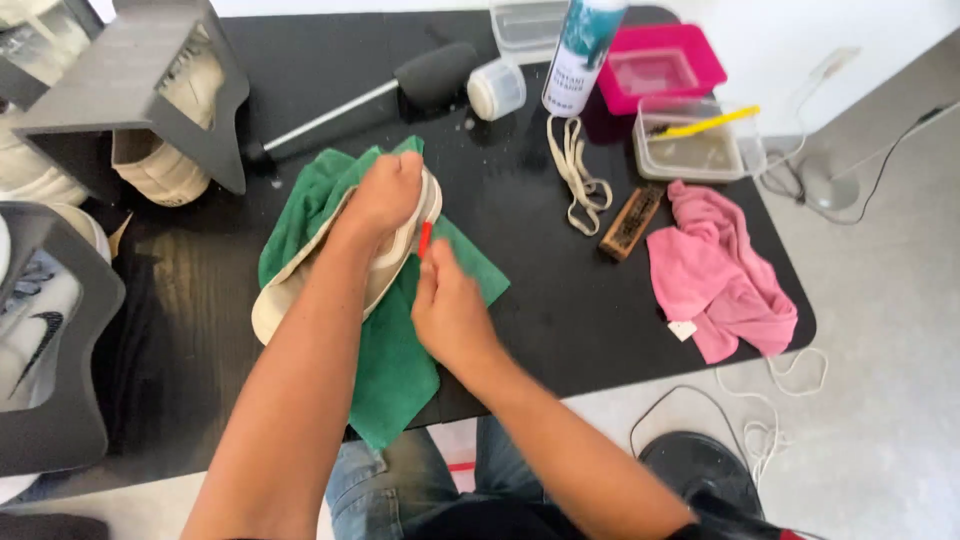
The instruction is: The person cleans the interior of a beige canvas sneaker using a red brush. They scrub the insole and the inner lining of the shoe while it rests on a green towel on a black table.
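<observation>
A cream sneaker (290, 290) lies on its side on a green cloth (395, 370) spread over the black table (560, 300). My left hand (385, 195) presses down on the shoe's upper end and grips it. My right hand (450, 310) is closed around a small red-handled tool (425, 238), whose tip touches the shoe's edge near the sole. What kind of head the tool has is hidden behind the shoe and my fingers.
A pink cloth (715, 270), a wooden brush (632, 222) and loose laces (578, 175) lie to the right. Behind are a spray can (583, 50), small jar (497, 88), pink tub (660, 65), clear tub with yellow brush (690, 145), and a black-headed mallet (430, 75). Shoe racks (130, 90) stand left.
</observation>
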